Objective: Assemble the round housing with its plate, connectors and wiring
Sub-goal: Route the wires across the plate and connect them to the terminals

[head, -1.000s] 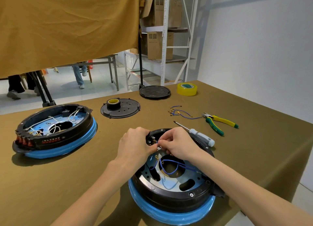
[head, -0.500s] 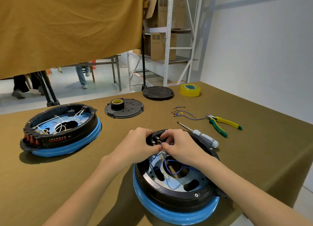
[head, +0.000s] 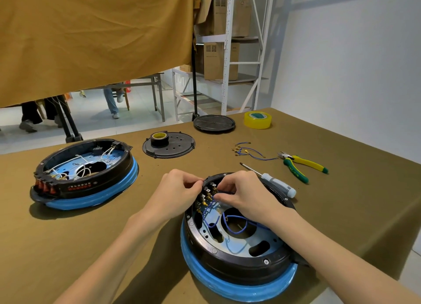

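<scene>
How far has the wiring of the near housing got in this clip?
Midway. Done: the metal plate sits inside the near housing, with several blue wires routed. In hand: both hands work at the connector block, right hand pinching a blue wire, left hand gripping the rim. Left: spare wires and black cover lie unused.

I see black housing [head: 239,261] on blue ring, blue wires [head: 232,221]; green-yellow pliers [head: 304,164], yellow tape [head: 257,119], olive cloth [head: 91,235].

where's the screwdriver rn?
Head view: the screwdriver lies on the table right of centre, beside the near housing's far rim, just beyond the right hand, with the pliers further right.
</scene>
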`<state>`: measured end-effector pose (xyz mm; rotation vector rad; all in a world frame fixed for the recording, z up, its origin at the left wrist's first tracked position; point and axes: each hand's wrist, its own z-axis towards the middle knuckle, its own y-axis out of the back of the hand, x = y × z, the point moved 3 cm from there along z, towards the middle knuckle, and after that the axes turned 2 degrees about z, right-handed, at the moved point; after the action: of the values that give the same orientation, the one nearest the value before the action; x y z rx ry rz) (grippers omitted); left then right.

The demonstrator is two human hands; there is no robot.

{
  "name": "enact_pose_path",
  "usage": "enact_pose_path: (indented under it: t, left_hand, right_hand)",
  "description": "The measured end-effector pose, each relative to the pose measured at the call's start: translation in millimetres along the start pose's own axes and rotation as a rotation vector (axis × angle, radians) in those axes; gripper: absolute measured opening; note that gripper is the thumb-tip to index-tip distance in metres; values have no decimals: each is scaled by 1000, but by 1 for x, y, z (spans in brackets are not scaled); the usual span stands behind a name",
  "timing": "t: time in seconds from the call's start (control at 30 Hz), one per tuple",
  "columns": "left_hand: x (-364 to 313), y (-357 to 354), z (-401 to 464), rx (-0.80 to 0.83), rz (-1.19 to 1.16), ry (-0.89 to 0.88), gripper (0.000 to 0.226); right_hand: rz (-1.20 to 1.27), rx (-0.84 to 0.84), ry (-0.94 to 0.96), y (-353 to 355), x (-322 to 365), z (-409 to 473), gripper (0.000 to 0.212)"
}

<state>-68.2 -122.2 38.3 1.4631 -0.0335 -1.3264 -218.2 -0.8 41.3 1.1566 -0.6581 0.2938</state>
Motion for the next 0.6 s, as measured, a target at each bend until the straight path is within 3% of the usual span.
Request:
enact_pose_path:
  t: [0.13,0.3,0.6]
  left_hand:
    - [2,-1,2,19,-4,5,24]
    - [3,-2,2,2,-16,7,23]
    - [2,-1,1,-7,-22,-3,22]
  right_hand:
    - [-133,-75,73,1,8,-7,16]
    - [-199,-32,91,-5,14,-5,17]
    - [-43,-26,-11,-10,8,2,9]
